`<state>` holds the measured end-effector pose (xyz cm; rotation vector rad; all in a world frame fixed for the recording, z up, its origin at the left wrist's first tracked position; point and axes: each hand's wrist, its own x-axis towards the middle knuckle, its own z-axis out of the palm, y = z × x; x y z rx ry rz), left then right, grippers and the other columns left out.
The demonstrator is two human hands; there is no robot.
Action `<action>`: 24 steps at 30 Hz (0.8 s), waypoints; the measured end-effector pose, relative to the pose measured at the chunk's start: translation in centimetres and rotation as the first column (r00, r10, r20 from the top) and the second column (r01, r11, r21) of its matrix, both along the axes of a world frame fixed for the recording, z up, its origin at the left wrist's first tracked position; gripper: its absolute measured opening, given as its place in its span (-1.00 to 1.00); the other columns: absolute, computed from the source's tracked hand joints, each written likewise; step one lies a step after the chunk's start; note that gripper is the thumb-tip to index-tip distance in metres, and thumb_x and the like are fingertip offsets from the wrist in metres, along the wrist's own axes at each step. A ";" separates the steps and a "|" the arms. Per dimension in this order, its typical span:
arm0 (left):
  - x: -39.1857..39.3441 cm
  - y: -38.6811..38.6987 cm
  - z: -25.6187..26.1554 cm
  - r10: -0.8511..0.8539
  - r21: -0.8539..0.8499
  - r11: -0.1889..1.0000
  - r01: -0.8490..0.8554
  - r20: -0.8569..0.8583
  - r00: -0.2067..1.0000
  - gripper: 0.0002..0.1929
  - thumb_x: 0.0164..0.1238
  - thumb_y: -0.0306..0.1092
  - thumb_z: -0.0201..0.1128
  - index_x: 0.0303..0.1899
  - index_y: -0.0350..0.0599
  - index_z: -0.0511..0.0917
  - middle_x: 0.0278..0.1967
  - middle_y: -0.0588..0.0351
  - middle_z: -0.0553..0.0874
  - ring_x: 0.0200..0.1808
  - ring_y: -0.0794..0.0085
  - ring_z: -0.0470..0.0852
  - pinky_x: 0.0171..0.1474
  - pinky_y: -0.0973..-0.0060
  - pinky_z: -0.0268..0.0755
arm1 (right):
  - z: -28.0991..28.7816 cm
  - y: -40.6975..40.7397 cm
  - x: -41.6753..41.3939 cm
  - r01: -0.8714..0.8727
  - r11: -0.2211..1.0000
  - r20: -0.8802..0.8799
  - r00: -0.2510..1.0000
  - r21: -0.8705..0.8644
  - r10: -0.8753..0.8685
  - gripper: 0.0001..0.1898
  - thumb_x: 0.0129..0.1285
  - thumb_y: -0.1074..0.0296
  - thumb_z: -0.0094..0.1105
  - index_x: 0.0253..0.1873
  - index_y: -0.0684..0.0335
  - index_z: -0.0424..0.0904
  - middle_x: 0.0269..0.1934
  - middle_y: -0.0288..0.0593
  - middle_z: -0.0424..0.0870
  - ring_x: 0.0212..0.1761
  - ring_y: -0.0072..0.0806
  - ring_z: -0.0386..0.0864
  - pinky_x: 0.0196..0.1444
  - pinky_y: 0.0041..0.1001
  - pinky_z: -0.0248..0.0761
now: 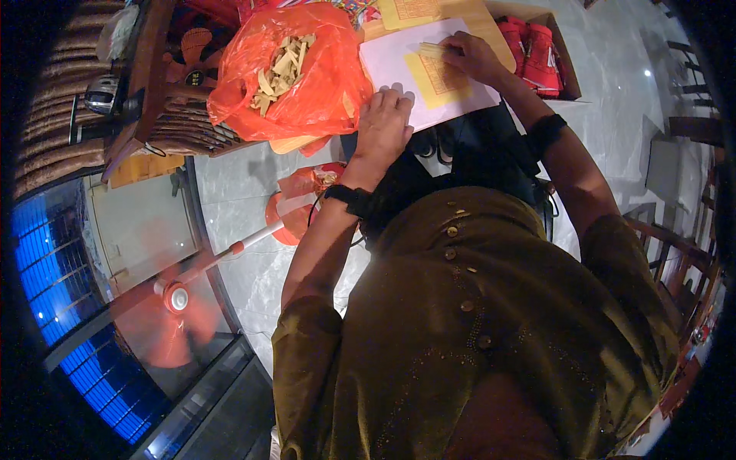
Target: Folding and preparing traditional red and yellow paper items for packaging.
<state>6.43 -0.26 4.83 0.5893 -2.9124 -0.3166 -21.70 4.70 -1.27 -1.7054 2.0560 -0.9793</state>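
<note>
My right hand (472, 56) holds a small pale yellow folded or rolled paper strip (431, 49) between thumb and fingers. Beneath it, a yellow paper sheet with red print (440, 89) lies on a white sheet or board (397, 57) at the table's front edge. Flat on the near left edge of that white surface rests my left hand (384, 118), fingers together, with nothing seen in it. Left of it, an open red plastic bag (339, 63) holds many folded yellowish paper pieces (283, 69). More printed yellow paper (408, 11) lies at the table's back.
A cardboard box (566, 63) with red packages (540, 60) stands right of the wooden table (489, 26). A standing fan (178, 298) with blurred blades is at the lower left, near a red stool (282, 221). A wooden bench (63, 98) stands at the upper left.
</note>
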 end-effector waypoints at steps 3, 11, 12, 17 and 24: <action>-0.1 0.0 0.1 0.001 -0.001 1.000 -0.001 -0.004 1.000 -0.49 0.04 -0.35 0.47 0.10 -0.07 0.57 0.08 0.01 0.55 0.20 0.06 0.47 0.22 0.10 0.39 | 0.0 0.1 0.0 0.014 1.000 0.001 1.000 0.006 -0.014 -0.70 0.25 0.15 0.27 -0.04 0.21 0.69 -0.18 0.03 0.68 -0.09 0.00 0.67 0.02 -0.17 0.53; 0.1 -0.3 0.1 -0.013 0.029 0.999 0.014 -0.013 1.000 -0.55 0.07 -0.35 0.44 0.05 -0.11 0.58 0.02 0.01 0.55 0.13 0.06 0.50 0.19 0.14 0.42 | -0.4 0.0 0.0 0.019 1.000 0.007 1.000 -0.014 -0.019 -0.71 0.24 0.19 0.29 -0.03 0.23 0.67 -0.20 0.00 0.68 -0.14 -0.09 0.68 -0.03 -0.22 0.53; 0.1 -0.3 -0.1 -0.018 0.021 1.000 0.018 -0.024 1.000 -0.58 0.09 -0.34 0.43 0.03 -0.12 0.60 0.02 0.01 0.56 0.12 0.06 0.51 0.18 0.15 0.43 | -0.5 0.0 0.0 0.025 0.999 0.007 1.000 -0.031 -0.025 -0.71 0.23 0.23 0.31 -0.02 0.24 0.67 -0.23 -0.02 0.68 -0.19 -0.16 0.69 -0.08 -0.27 0.53; 0.1 -0.8 -0.9 -0.029 0.047 0.998 0.031 -0.043 0.999 -0.71 0.18 -0.36 0.35 -0.05 -0.13 0.64 -0.01 -0.02 0.62 0.18 0.04 0.54 0.22 0.12 0.41 | -0.5 0.0 0.0 0.019 0.999 -0.049 0.999 -0.029 -0.021 -0.72 0.23 0.23 0.30 -0.03 0.22 0.68 -0.23 -0.02 0.68 -0.21 -0.14 0.68 -0.09 -0.25 0.53; -0.7 -1.1 -1.8 -0.054 -0.054 0.997 0.051 -0.062 0.997 -0.82 0.22 -0.41 0.24 -0.15 -0.13 0.67 -0.14 0.02 0.70 -0.03 0.07 0.67 0.08 0.17 0.54 | -0.1 -0.2 0.1 0.025 0.999 -0.045 0.999 0.022 -0.023 -0.71 0.28 0.14 0.23 -0.03 0.18 0.68 -0.17 0.02 0.68 -0.10 0.02 0.67 0.00 -0.13 0.53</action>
